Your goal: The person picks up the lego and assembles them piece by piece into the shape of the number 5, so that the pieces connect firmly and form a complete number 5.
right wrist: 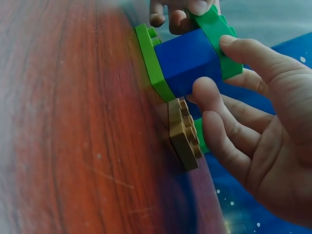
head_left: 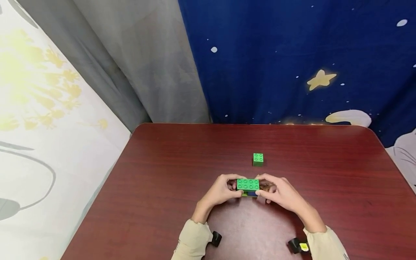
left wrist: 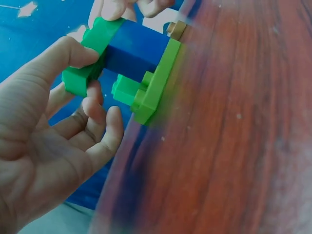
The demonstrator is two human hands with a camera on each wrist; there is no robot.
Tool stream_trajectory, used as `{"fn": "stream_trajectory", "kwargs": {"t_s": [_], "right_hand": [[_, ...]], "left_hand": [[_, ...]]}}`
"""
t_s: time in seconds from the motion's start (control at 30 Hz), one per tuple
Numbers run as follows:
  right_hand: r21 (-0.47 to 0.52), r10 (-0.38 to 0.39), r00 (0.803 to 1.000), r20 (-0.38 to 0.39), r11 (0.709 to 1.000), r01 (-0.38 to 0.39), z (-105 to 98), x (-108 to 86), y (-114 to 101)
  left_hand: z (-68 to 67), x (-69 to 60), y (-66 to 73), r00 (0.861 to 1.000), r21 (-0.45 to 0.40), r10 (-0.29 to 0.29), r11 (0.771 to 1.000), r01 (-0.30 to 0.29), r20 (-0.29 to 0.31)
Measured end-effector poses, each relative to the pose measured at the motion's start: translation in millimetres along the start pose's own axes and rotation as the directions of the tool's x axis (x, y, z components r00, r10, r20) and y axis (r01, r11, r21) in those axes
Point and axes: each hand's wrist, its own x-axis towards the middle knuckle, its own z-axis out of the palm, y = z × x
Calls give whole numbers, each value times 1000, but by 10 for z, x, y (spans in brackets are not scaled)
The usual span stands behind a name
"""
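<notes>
Long brick, green: atop blue brick, pinched at either end by left hand and right hand. Small brick, green: on counter, beyond them.

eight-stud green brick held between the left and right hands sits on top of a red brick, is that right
Only the lower brick's colour is wrong: the right wrist view shows it is blue. The eight-stud green brick, held between the left hand and right hand, sits on top of a blue brick.

Seemingly a curtained play space: toy bricks, starry drape (blue)
</notes>
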Motion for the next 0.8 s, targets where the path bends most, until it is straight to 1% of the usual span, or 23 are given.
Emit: {"fn": "stream_trajectory", "kwargs": {"t_s": [0.1, 0.2, 0.23, 0.3, 0.47, 0.6, 0.7, 0.8], "right_hand": [[15, 8, 1000, 8, 1000, -8, 11, -13, 92], [44, 22, 999, 27, 999, -23, 25, -22, 122], [50, 28, 999, 36, 998, -30, 31, -20, 122], [50, 37, 998, 42, 998, -39, 36, -9, 116], [37, 42, 999, 31, 998, -43, 15, 19, 14], [52, 32, 999, 36, 998, -33, -16, 25, -136], [71, 28, 999, 34, 997, -31, -36, 22, -206], [84, 28, 999, 26, 996, -30, -47, 15, -216]], "left_hand": [[15, -19, -39, 1000, -56, -29, 998, 29, 8], [28, -52, -57, 998, -100, -65, 993, 67, 18], [27, -63, -48, 997, -111, -72, 991, 74, 20], [5, -82, 19, 997, -132, -74, 988, 76, 18], [-63, -84, 216, 996, -189, -81, 978, 86, 33], [-81, -78, 250, 992, -217, -112, 969, 121, 51], [-83, -68, 244, 992, -224, -115, 967, 125, 58], [-81, -52, 233, 992, -226, -112, 966, 123, 65]]}}
